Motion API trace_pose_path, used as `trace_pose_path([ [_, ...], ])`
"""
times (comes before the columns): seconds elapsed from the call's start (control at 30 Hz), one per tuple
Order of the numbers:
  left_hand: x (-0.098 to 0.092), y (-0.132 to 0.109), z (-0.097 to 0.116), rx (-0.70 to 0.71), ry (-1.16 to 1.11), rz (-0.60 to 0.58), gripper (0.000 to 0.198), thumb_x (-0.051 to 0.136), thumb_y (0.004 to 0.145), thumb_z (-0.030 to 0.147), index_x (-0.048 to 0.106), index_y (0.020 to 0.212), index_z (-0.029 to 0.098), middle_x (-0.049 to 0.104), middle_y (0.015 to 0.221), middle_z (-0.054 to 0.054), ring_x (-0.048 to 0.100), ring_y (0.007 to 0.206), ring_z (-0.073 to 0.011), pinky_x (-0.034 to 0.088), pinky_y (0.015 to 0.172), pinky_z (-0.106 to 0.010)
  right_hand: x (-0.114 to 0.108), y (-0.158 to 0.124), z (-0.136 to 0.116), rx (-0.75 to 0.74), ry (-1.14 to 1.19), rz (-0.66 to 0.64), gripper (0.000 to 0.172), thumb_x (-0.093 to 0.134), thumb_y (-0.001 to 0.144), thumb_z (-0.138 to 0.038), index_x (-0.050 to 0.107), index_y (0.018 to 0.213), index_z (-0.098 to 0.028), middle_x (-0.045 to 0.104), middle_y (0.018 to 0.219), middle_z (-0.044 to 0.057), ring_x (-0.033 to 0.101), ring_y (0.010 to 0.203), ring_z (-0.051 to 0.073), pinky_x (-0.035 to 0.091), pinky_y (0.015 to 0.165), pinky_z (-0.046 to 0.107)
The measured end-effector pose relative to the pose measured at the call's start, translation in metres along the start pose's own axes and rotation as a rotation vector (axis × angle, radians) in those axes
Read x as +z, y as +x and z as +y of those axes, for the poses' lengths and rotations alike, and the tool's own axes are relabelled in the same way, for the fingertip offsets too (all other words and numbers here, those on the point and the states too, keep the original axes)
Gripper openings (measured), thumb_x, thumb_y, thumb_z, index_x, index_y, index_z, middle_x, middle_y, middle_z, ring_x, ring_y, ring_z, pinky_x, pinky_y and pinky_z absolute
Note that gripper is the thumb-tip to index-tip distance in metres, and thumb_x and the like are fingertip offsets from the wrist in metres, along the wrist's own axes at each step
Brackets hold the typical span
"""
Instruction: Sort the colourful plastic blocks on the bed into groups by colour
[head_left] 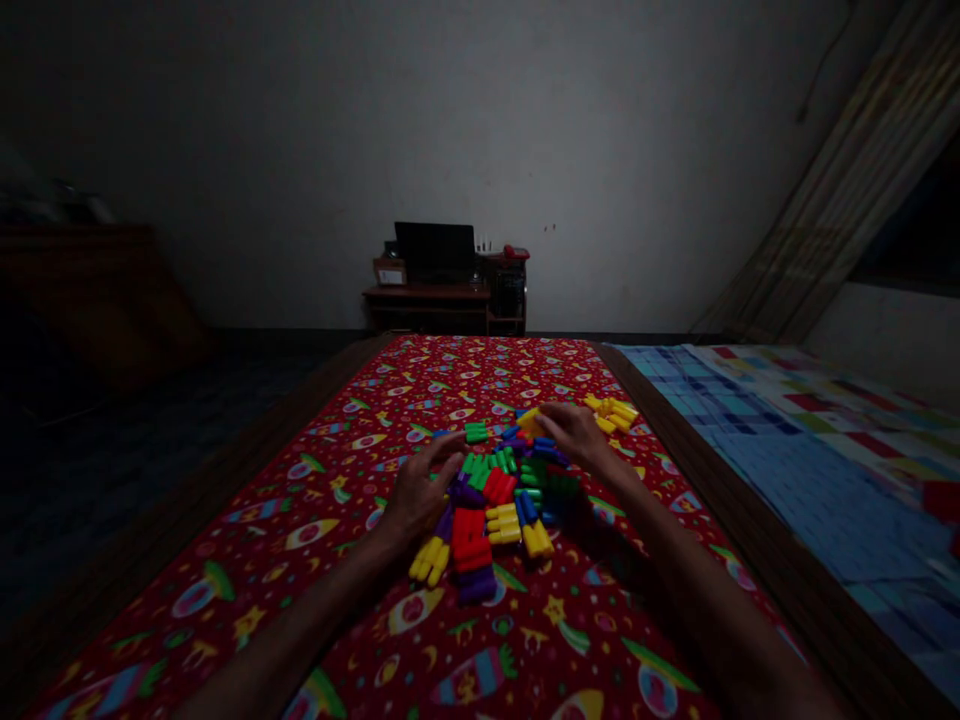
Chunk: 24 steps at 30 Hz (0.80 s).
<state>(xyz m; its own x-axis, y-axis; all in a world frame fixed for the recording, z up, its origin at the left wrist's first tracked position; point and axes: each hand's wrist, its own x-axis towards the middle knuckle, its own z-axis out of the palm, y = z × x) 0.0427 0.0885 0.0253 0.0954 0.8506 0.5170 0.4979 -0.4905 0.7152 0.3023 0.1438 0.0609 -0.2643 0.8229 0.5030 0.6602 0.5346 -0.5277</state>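
Observation:
A loose pile of ribbed plastic pieces lies on the red patterned cloth (360, 600): red pieces (471, 538), green pieces (487, 464), a purple piece (476, 585) and yellow pieces (504, 524). My right hand (574, 432) pinches a yellow piece (529, 422) over the far side of the pile. At the pile's left edge is my left hand (422, 487), its thumb and fingers apart, with nothing visible between them. More yellow pieces (613, 414) lie beyond my right hand, to the right. A small green piece (475, 433) sits past my left fingertips.
A dark wooden edge (682, 480) borders the cloth. To the right lies blue checked bedding (697, 420). Against the far wall stands a desk (427, 293) with a black monitor (435, 250) and a red object (516, 252). A curtain (825, 200) hangs at the right.

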Motion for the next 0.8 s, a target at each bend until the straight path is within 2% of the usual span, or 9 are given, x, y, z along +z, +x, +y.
trace_pose_path([
  [0.1, -0.014, 0.01, -0.009, 0.058, 0.116, -0.098, 0.031, 0.048, 0.088, 0.04, 0.067, 0.101, 0.02, 0.073, 0.101, -0.007, 0.068, 0.092, -0.0211, 0.054, 0.085, -0.036, -0.029, 0.005, 0.047, 0.262, -0.139, 0.217, 0.029, 0.05, 0.085, -0.031, 0.073, 0.09, -0.014, 0.074, 0.081, 0.009, 0.066, 0.072, 0.019, 0.046, 0.064, 0.025],
  [0.2, -0.023, 0.015, -0.014, 0.113, 0.192, -0.256, 0.032, 0.047, 0.089, 0.041, 0.07, 0.098, 0.021, 0.073, 0.1, -0.007, 0.067, 0.093, -0.0212, 0.053, 0.086, -0.035, -0.051, 0.002, 0.081, 0.438, -0.278, 0.329, 0.033, 0.049, 0.083, -0.033, 0.074, 0.096, -0.014, 0.074, 0.092, 0.013, 0.068, 0.082, 0.023, 0.048, 0.071, 0.029],
  [0.33, -0.025, 0.013, -0.011, 0.197, 0.223, -0.396, 0.034, 0.05, 0.091, 0.043, 0.066, 0.113, 0.022, 0.068, 0.114, -0.008, 0.062, 0.108, -0.0219, 0.049, 0.095, -0.037, -0.055, -0.006, 0.101, 0.564, -0.383, 0.286, 0.039, 0.049, 0.083, -0.034, 0.072, 0.104, -0.011, 0.072, 0.1, 0.017, 0.067, 0.091, 0.026, 0.048, 0.077, 0.033],
  [0.43, -0.021, 0.006, 0.003, 0.31, 0.222, -0.533, 0.04, 0.058, 0.087, 0.045, 0.061, 0.123, 0.027, 0.058, 0.132, -0.009, 0.049, 0.126, -0.0248, 0.041, 0.105, -0.043, -0.051, -0.008, 0.103, 0.614, -0.383, 0.218, 0.04, 0.051, 0.083, -0.032, 0.07, 0.108, -0.008, 0.071, 0.103, 0.019, 0.066, 0.095, 0.027, 0.047, 0.079, 0.033],
  [0.53, -0.01, -0.008, 0.031, 0.402, 0.263, -0.625, 0.052, 0.065, 0.082, 0.048, 0.055, 0.13, 0.031, 0.048, 0.143, -0.009, 0.036, 0.136, -0.0296, 0.032, 0.111, -0.051, -0.052, -0.005, 0.099, 0.57, -0.38, 0.237, 0.04, 0.05, 0.082, -0.03, 0.07, 0.11, -0.008, 0.071, 0.105, 0.019, 0.065, 0.097, 0.027, 0.046, 0.08, 0.033],
  [0.63, 0.01, -0.03, 0.062, 0.486, 0.308, -0.738, 0.057, 0.068, 0.078, 0.049, 0.053, 0.13, 0.032, 0.047, 0.144, -0.007, 0.035, 0.136, -0.0337, 0.025, 0.112, -0.058, -0.059, 0.003, 0.086, 0.451, -0.326, 0.238, 0.033, 0.05, 0.082, -0.029, 0.073, 0.099, -0.013, 0.073, 0.096, 0.014, 0.065, 0.089, 0.025, 0.046, 0.075, 0.03],
  [0.7, 0.023, -0.042, 0.073, 0.526, 0.352, -0.748, 0.045, 0.065, 0.082, 0.044, 0.057, 0.124, 0.031, 0.048, 0.143, -0.005, 0.035, 0.136, -0.0325, 0.022, 0.113, -0.059, -0.063, 0.007, 0.069, 0.336, -0.245, 0.139, 0.03, 0.049, 0.083, -0.03, 0.074, 0.086, -0.013, 0.072, 0.082, 0.009, 0.064, 0.076, 0.021, 0.043, 0.066, 0.027],
  [0.8, 0.034, -0.048, 0.072, 0.499, 0.454, -0.653, 0.023, 0.056, 0.089, 0.03, 0.062, 0.111, 0.029, 0.054, 0.134, -0.004, 0.035, 0.136, -0.0301, 0.022, 0.113, -0.059, -0.061, 0.006, 0.031, 0.14, -0.12, -0.137, 0.036, 0.048, 0.086, -0.036, 0.069, 0.069, -0.012, 0.062, 0.06, 0.002, 0.053, 0.056, 0.013, 0.033, 0.052, 0.023],
])
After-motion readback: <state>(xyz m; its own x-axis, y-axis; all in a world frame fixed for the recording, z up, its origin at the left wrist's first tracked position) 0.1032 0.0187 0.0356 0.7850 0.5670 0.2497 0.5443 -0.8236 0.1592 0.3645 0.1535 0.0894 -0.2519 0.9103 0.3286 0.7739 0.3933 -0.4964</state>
